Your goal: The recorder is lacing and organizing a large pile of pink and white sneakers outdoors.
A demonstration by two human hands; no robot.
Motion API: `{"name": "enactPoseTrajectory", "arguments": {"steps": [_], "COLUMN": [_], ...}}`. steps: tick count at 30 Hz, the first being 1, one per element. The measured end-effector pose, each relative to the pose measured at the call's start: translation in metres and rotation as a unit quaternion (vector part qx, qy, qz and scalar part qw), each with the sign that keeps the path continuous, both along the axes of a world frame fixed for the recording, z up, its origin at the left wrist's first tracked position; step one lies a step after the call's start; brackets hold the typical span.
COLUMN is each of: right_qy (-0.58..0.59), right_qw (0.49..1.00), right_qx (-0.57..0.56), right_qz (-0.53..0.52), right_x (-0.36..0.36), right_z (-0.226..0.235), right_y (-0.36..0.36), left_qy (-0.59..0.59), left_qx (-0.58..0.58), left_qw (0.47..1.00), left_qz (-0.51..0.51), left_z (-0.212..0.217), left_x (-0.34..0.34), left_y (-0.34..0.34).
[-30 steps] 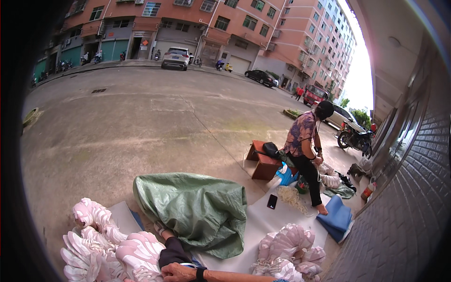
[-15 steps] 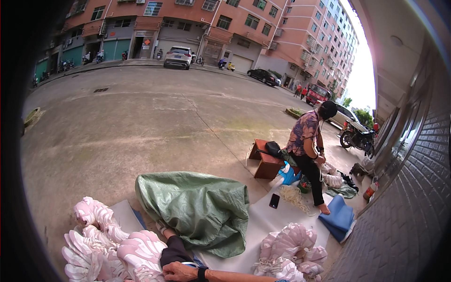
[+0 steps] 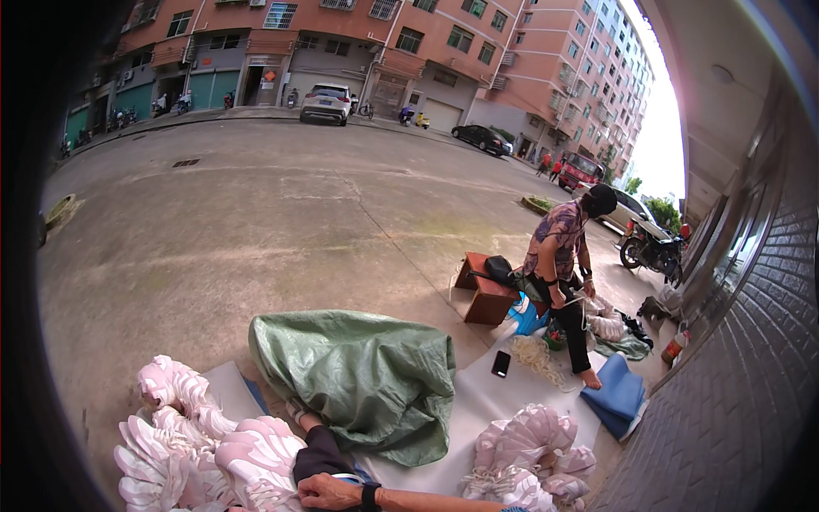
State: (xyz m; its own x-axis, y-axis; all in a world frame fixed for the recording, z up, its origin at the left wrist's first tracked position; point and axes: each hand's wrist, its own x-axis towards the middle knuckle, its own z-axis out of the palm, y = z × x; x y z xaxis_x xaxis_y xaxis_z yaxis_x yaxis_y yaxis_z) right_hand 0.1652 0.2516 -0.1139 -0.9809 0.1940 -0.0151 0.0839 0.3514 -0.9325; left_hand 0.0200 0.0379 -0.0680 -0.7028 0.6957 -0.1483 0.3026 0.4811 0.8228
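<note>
Right hand (image 3: pixel 328 492), fingers curled w/ nothing clearly held, rests by pink-white foam pieces (image 3: pixel 256 456) beside green tarp bundle (image 3: pixel 367 384). Left hand out of view. Prob. mid-sorting; next needs firm grip.

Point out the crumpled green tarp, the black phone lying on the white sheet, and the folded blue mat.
crumpled green tarp (image 3: pixel 358 375), head view, on the middle of its draped top.
black phone (image 3: pixel 501 363), head view, on the centre of its dark face.
folded blue mat (image 3: pixel 616 394), head view, on its upper flat surface.
</note>
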Motion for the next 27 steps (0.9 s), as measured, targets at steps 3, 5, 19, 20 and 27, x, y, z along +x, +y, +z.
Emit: {"name": "enactPoseTrajectory", "arguments": {"steps": [3, 5, 19, 20, 27], "right_qy": [0.001, -0.001, -0.005, -0.004, -0.002], "right_qw": [1.000, 1.000, 1.000, 1.000, 1.000], "right_qx": [-0.001, -0.003, -0.011, -0.011, -0.007], "right_qz": [0.001, 0.004, -0.003, -0.004, -0.005], "right_x": [0.000, -0.001, -0.001, -0.001, 0.000], "right_z": [-0.001, -0.001, -0.008, -0.009, -0.007], "right_y": [0.002, 0.002, 0.002, 0.003, 0.002], "left_qy": [-0.015, 0.000, -0.104, -0.104, -0.031], "left_qx": [0.005, 0.009, 0.045, 0.045, -0.021], "left_qw": [1.000, 1.000, 0.993, 0.993, 0.999], "left_qz": [0.009, 0.018, 0.045, 0.045, 0.020], "left_z": [-0.008, -0.017, -0.001, -0.006, -0.011], "left_x": [-0.002, -0.003, 0.002, 0.001, -0.005], "left_y": [0.001, 0.001, 0.004, 0.005, 0.004]}}
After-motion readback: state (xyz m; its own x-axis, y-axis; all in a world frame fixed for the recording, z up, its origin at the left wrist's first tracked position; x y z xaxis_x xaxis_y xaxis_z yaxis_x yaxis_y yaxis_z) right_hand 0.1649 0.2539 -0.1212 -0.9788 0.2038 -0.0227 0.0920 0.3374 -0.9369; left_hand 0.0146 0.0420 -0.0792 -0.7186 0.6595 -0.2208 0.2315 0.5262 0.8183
